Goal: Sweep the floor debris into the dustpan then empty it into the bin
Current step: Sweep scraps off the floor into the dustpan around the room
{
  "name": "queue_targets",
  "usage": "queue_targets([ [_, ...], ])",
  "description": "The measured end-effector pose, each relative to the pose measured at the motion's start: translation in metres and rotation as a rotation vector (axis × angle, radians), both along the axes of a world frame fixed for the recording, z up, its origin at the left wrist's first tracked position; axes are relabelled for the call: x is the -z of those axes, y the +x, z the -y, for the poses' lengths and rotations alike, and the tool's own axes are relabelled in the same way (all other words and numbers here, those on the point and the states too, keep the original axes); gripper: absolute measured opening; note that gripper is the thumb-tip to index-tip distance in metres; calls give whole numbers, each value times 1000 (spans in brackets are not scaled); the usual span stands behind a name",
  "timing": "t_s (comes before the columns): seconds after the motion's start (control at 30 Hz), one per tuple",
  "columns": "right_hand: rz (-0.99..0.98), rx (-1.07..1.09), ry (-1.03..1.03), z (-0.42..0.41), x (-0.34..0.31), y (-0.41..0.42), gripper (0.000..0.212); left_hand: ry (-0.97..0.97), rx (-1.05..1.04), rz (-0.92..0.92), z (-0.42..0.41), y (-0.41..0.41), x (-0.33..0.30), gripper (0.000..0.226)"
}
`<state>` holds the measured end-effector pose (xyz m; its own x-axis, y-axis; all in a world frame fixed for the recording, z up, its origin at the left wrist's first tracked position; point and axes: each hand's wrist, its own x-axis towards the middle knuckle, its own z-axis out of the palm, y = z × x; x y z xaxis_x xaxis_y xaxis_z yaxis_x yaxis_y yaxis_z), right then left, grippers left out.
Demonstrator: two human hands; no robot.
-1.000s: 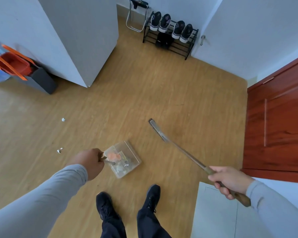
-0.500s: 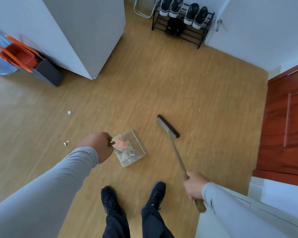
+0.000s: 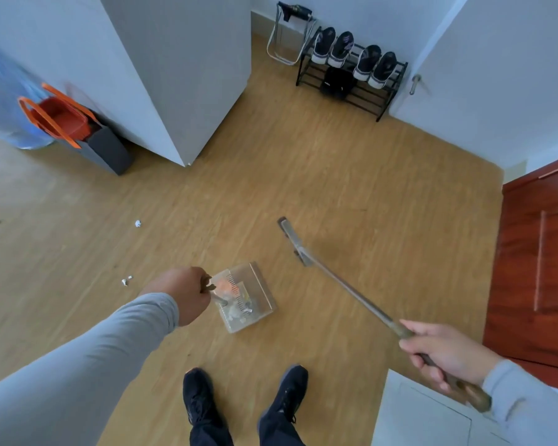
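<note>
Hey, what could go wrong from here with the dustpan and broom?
The dustpan already holds debris, and the left hand grips only its handle; tilting it may spill the load. Paper scraps lie far from the broom in the right hand, so they may get missed.

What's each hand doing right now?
Left hand: grips the dustpan handle.
Right hand: grips the broom handle.

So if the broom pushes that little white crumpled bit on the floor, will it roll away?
Probably it skids or tumbles. The white scrap looks small and crumpled, so likely very light. The wooden floor looks smooth, so a hard push from the broom might flick it past the dustpan.
</note>
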<state>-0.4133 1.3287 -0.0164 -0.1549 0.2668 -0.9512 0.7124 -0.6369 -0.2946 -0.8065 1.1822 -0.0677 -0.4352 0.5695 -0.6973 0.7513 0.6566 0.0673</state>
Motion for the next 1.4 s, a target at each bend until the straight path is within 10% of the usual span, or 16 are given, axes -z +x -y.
queue_targets([
  [0.47, 353, -432, 179, -58, 126, -57, 47, 84, -103, -59, -73, -14, 41, 14],
  [0.77, 76, -317, -81, 23, 51, -28, 66, 61, -89, -42, -59, -7, 33, 19],
  [1.03, -171, -52, -157, 20, -48, -11, 54, 104, -265, 45, 60, -1, -13, 26],
  [1.4, 5, -505, 152, 64, -60, -142, 52, 232, -658, 37, 243, -22, -83, 32],
])
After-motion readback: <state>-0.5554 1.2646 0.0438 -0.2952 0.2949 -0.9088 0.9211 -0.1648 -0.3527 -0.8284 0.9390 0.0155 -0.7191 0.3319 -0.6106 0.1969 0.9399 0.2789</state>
